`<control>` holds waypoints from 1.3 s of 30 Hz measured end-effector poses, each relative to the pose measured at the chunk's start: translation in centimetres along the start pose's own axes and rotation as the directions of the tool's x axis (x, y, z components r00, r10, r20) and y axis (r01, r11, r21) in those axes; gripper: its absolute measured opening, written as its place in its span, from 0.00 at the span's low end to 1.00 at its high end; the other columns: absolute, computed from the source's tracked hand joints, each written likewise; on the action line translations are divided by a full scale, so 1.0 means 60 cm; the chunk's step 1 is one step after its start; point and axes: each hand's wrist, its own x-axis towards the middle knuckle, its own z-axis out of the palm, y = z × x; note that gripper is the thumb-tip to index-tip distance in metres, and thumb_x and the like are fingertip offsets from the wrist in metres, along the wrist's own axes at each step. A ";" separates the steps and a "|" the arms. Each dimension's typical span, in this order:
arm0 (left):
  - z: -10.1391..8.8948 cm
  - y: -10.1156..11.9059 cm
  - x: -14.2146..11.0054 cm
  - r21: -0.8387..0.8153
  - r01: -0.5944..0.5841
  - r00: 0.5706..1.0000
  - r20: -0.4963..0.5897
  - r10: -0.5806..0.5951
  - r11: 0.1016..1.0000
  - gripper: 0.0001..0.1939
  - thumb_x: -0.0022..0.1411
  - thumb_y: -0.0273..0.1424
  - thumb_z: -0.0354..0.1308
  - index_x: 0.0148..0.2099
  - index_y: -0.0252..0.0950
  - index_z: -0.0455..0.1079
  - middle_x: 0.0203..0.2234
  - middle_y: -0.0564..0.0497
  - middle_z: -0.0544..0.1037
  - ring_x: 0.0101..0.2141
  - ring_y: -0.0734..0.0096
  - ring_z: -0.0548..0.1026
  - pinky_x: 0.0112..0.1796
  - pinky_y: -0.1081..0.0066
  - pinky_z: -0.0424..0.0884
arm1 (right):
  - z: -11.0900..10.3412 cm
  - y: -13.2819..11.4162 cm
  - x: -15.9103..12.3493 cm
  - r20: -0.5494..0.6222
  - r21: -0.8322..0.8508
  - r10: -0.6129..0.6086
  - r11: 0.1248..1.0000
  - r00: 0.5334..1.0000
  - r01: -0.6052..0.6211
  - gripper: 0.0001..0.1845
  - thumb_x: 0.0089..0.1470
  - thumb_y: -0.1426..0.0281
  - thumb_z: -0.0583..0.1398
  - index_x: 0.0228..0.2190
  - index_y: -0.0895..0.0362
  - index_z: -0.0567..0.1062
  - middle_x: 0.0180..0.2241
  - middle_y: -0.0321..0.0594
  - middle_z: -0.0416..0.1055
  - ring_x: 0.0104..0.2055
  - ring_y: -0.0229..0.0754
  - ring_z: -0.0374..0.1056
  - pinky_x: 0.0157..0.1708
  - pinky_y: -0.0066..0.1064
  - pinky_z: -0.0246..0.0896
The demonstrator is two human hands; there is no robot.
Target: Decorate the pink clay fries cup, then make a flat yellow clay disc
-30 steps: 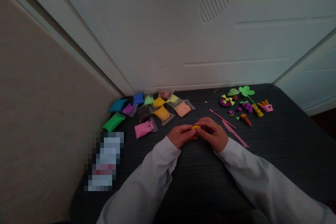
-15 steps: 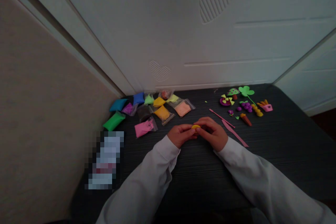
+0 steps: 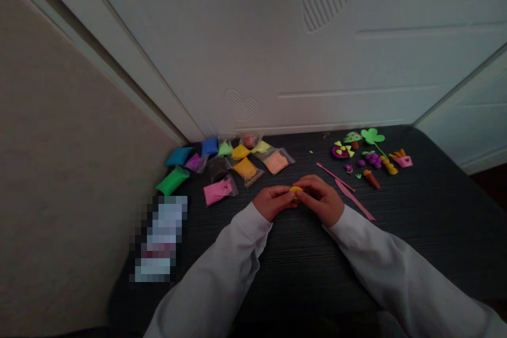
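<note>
Between my two hands is a small, flattened round piece of yellow modelling clay. My left hand grips its left edge, with the thumb on the near side. My right hand pinches the right edge, fingers curled over behind it. Both hands are just above the dark table, and the fingers partly hide the clay. To the right of my right hand lie a thin pink modelling stick and a pink plastic clay knife.
Bags of coloured clay lie at the left, among them a pink bag and an orange bag. Small clay figures, such as a green clover and a purple grape bunch, stand at the right. A blurred-out rectangular object lies front left.
Hardly anything differs. My hands keep their hold on the yellow clay in the same place, and the view has shifted very slightly.
</note>
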 end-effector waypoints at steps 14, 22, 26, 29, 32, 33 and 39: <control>-0.004 -0.005 0.002 0.053 -0.035 0.999 0.016 0.034 0.998 0.14 0.44 0.33 0.61 0.35 0.33 0.72 0.28 0.50 0.75 0.30 0.77 0.72 0.35 0.74 0.67 | 0.002 -0.001 0.000 -0.024 -0.022 -0.007 1.000 1.000 0.007 0.10 0.48 0.65 0.56 0.33 0.55 0.72 0.34 0.40 0.65 0.34 0.37 0.63 0.31 0.30 0.61; -0.010 0.027 -0.018 0.833 -0.242 0.877 -0.032 0.479 0.498 0.13 0.51 0.38 0.53 0.31 0.34 0.72 0.27 0.49 0.75 0.30 0.72 0.71 0.33 0.72 0.66 | -0.004 -0.007 0.002 0.032 -0.300 -0.006 0.954 0.999 0.015 0.09 0.49 0.65 0.54 0.28 0.56 0.72 0.30 0.39 0.67 0.35 0.38 0.63 0.36 0.32 0.58; -0.023 0.036 -0.015 0.853 -0.143 0.817 -0.184 0.547 0.501 0.13 0.52 0.38 0.51 0.31 0.34 0.72 0.27 0.50 0.76 0.30 0.71 0.72 0.33 0.71 0.66 | -0.005 -0.003 -0.001 0.118 -0.560 0.005 0.826 0.993 0.062 0.10 0.48 0.64 0.54 0.26 0.54 0.73 0.31 0.39 0.68 0.37 0.42 0.61 0.37 0.37 0.54; -0.027 0.034 -0.006 0.847 -0.106 0.797 -0.241 0.554 0.521 0.14 0.53 0.38 0.50 0.31 0.35 0.72 0.26 0.51 0.76 0.30 0.71 0.72 0.33 0.72 0.66 | -0.002 0.001 0.001 0.098 -0.619 0.002 0.784 0.995 0.059 0.12 0.49 0.63 0.53 0.33 0.54 0.72 0.35 0.41 0.67 0.40 0.43 0.60 0.38 0.37 0.54; -0.025 0.032 0.003 0.847 -0.146 0.777 -0.222 0.590 0.511 0.14 0.53 0.38 0.49 0.31 0.35 0.72 0.26 0.51 0.75 0.30 0.72 0.72 0.33 0.73 0.66 | 0.010 0.001 0.010 0.022 -0.635 -0.030 0.772 0.999 0.038 0.17 0.52 0.62 0.49 0.40 0.56 0.69 0.41 0.44 0.65 0.45 0.42 0.59 0.43 0.37 0.52; -0.024 0.031 0.005 0.844 -0.161 0.763 -0.223 0.607 0.512 0.14 0.54 0.38 0.49 0.31 0.35 0.71 0.26 0.51 0.75 0.30 0.72 0.71 0.33 0.73 0.66 | 0.015 -0.001 0.014 0.028 -0.656 -0.046 0.753 0.999 0.053 0.18 0.53 0.62 0.48 0.42 0.57 0.67 0.44 0.44 0.64 0.47 0.43 0.57 0.45 0.38 0.51; -0.025 0.031 0.005 0.788 -0.211 0.695 -0.295 0.656 0.578 0.16 0.55 0.39 0.47 0.34 0.34 0.70 0.25 0.51 0.74 0.27 0.74 0.70 0.29 0.74 0.65 | 0.048 -0.013 0.016 0.308 -0.770 -0.073 0.566 0.949 0.294 0.33 0.53 0.53 0.42 0.54 0.60 0.51 0.57 0.44 0.49 0.59 0.45 0.40 0.55 0.45 0.30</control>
